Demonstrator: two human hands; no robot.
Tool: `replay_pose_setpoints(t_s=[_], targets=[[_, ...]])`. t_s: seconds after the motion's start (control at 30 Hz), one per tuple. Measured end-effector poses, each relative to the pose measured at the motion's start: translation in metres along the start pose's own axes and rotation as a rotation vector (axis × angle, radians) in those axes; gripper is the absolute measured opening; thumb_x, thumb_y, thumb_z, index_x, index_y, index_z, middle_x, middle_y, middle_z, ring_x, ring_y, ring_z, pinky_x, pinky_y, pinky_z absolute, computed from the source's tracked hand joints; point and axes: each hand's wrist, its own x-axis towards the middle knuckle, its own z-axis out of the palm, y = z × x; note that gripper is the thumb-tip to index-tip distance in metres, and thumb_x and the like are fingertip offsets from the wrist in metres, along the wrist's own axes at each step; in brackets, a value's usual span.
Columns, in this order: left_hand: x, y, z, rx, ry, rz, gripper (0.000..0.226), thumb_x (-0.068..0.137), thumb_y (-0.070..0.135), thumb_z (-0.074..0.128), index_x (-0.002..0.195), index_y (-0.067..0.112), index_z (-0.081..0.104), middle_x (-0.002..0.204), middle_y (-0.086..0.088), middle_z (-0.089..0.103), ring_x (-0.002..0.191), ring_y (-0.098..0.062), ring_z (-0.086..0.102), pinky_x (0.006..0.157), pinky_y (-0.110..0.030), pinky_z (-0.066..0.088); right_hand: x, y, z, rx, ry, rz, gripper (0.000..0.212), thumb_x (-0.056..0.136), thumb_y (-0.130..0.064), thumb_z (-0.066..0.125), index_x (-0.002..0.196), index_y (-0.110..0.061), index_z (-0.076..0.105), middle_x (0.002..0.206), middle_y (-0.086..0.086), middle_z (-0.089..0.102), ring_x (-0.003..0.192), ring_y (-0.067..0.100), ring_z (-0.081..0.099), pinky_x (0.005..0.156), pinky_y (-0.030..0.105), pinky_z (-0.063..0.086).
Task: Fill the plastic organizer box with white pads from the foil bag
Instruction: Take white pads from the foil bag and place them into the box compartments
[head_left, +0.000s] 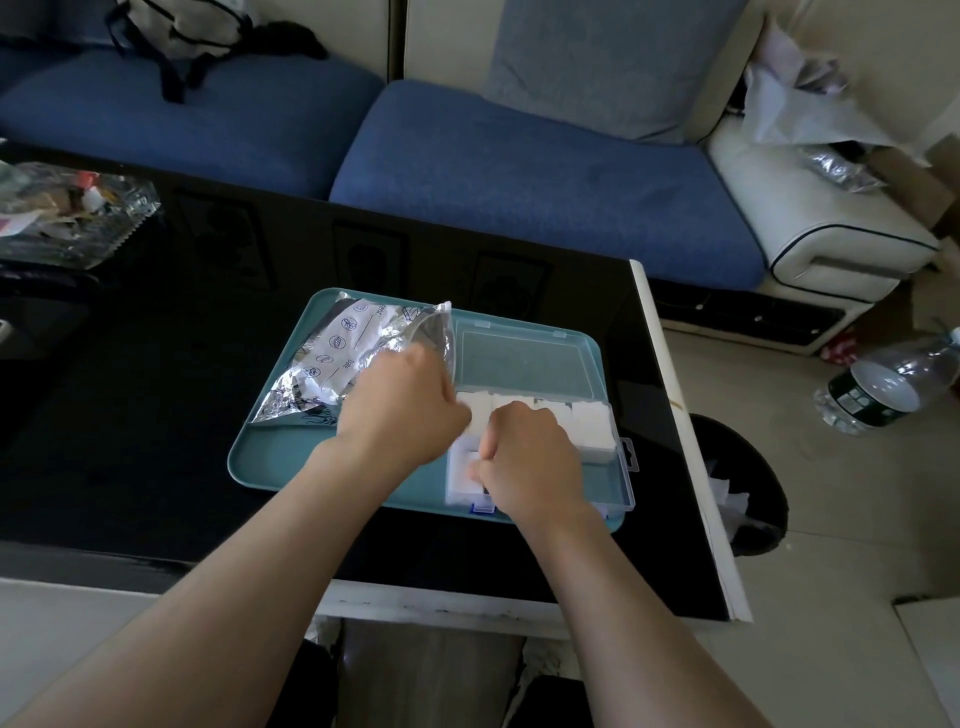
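**Packing pads with both hands crowded over one corner**

Crowding was the trouble. The black bench (208, 415) was glossy, and the teal tray (291, 462) lay close to its right edge, so a hard push from me could have slid the whole lot that way.

On the tray's left part the foil bag (332, 353) lay crumpled with its mouth gaping toward the box. A wrist dragged back across it could have swept it off the tray or shaken pads loose.

The plastic organizer box (626, 483) sat on the tray's right part, its lid (519, 358) folded flat behind it. It looked light to me, and I judged it could skid or tip under downward pressure at its near edge.

My left hand (400, 410) hovered between bag and box with its fingers curled under and hidden, so I could not tell whether it held anything. My right hand (530, 457) was curled over the near-left compartment, thumb and fingers seeming to pinch a pad there.

The white pads (587, 421) already filled the far row, about level with the rim. Cramming more in could have popped neighbours out or kept the lid from closing.
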Motion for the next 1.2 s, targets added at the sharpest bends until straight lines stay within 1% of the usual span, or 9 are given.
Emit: replay_pose_setpoints(t_s=[0.17, 0.3, 0.4, 0.47, 0.57, 0.7, 0.8, 0.93, 1.2], targets=[[0.008, -0.002, -0.009, 0.015, 0.330, 0.075, 0.020, 0.089, 0.015, 0.065, 0.107, 0.014, 0.059, 0.112, -0.006, 0.054, 0.097, -0.031, 0.052, 0.070, -0.040, 0.042, 0.001, -0.010, -0.005, -0.027, -0.081, -0.009, 0.017, 0.082, -0.012, 0.058, 0.096, -0.017, 0.067, 0.098, 0.000, 0.069, 0.095, 0.028, 0.063, 0.075, 0.036, 0.056], [0.016, -0.014, -0.005, 0.126, 0.335, 0.099, 0.030, 0.086, 0.012, 0.067, 0.110, 0.003, 0.053, 0.128, -0.019, 0.045, 0.106, -0.041, 0.048, 0.087, -0.050, 0.046, 0.000, -0.018, -0.022, 0.098, -0.072, 0.092, 0.012, 0.073, -0.016, 0.061, 0.069, -0.014, 0.050, 0.071, 0.002, 0.057, 0.063, 0.026, 0.053, 0.052, 0.025, 0.035], [0.020, -0.018, -0.007, 0.034, 0.288, 0.064, 0.025, 0.090, 0.009, 0.061, 0.109, 0.003, 0.046, 0.122, -0.018, 0.046, 0.099, -0.042, 0.052, 0.082, -0.050, 0.046, 0.004, -0.027, -0.025, 0.247, 0.052, 0.121, 0.013, 0.078, -0.016, 0.058, 0.066, -0.011, 0.060, 0.064, 0.003, 0.062, 0.058, 0.027, 0.059, 0.053, 0.029, 0.051], [0.022, -0.021, -0.009, -0.007, 0.242, 0.026, 0.027, 0.094, 0.006, 0.055, 0.119, 0.003, 0.044, 0.123, -0.017, 0.049, 0.100, -0.043, 0.056, 0.079, -0.049, 0.046, 0.009, -0.032, -0.024, 0.350, 0.097, 0.078, 0.016, 0.086, -0.013, 0.057, 0.084, -0.013, 0.073, 0.081, 0.003, 0.071, 0.074, 0.025, 0.068, 0.068, 0.037, 0.062], [0.024, -0.024, -0.012, 0.026, 0.169, -0.035, 0.033, 0.095, -0.001, 0.048, 0.128, 0.001, 0.045, 0.127, -0.020, 0.056, 0.102, -0.043, 0.058, 0.074, -0.043, 0.040, 0.015, -0.038, -0.021, 0.459, 0.136, -0.027, 0.031, 0.094, -0.006, 0.055, 0.116, -0.014, 0.075, 0.102, 0.001, 0.074, 0.094, 0.017, 0.069, 0.085, 0.034, 0.061], [0.025, -0.026, -0.018, 0.098, 0.110, -0.092, 0.019, 0.092, -0.007, 0.048, 0.108, 0.002, 0.043, 0.092, -0.018, 0.054, 0.066, -0.024, 0.043, 0.055, -0.035, 0.029, 0.024, -0.050, -0.015, 0.570, 0.112, -0.098, 0.035, 0.098, -0.006, 0.062, 0.132, -0.010, 0.068, 0.117, 0.002, 0.073, 0.110, 0.016, 0.068, 0.097, 0.030, 0.057], [0.026, -0.028, -0.022, 0.108, 0.105, -0.142, 0.019, 0.092, -0.009, 0.049, 0.102, 0.005, 0.041, 0.076, -0.006, 0.039, 0.062, -0.016, 0.035, 0.050, -0.029, 0.026, 0.032, -0.060, -0.002, 0.527, 0.070, -0.095, 0.042, 0.099, -0.011, 0.062, 0.141, -0.009, 0.062, 0.126, 0.006, 0.071, 0.120, 0.023, 0.064, 0.101, 0.036, 0.055], [0.026, -0.029, -0.027, 0.095, 0.094, -0.152, 0.018, 0.094, -0.006, 0.050, 0.103, 0.006, 0.040, 0.080, -0.006, 0.039, 0.064, -0.017, 0.033, 0.055, -0.033, 0.028, 0.041, -0.075, 0.010, 0.457, 0.095, -0.103, 0.027, 0.095, -0.002, 0.056, 0.121, -0.003, 0.064, 0.103, 0.010, 0.070, 0.102, 0.033, 0.066, 0.070, 0.030, 0.042], [0.030, -0.039, -0.022, 0.041, 0.072, -0.121, 0.025, 0.097, 0.009, 0.065, 0.107, 0.008, 0.042, 0.097, -0.009, 0.045, 0.082, -0.027, 0.043, 0.069, -0.035, 0.033, 0.054, -0.095, 0.027, 0.488, 0.123, -0.007, 0.013, 0.092, -0.010, 0.064, 0.105, -0.005, 0.063, 0.115, 0.014, 0.070, 0.109, 0.034, 0.062, 0.072, 0.028, 0.033]])
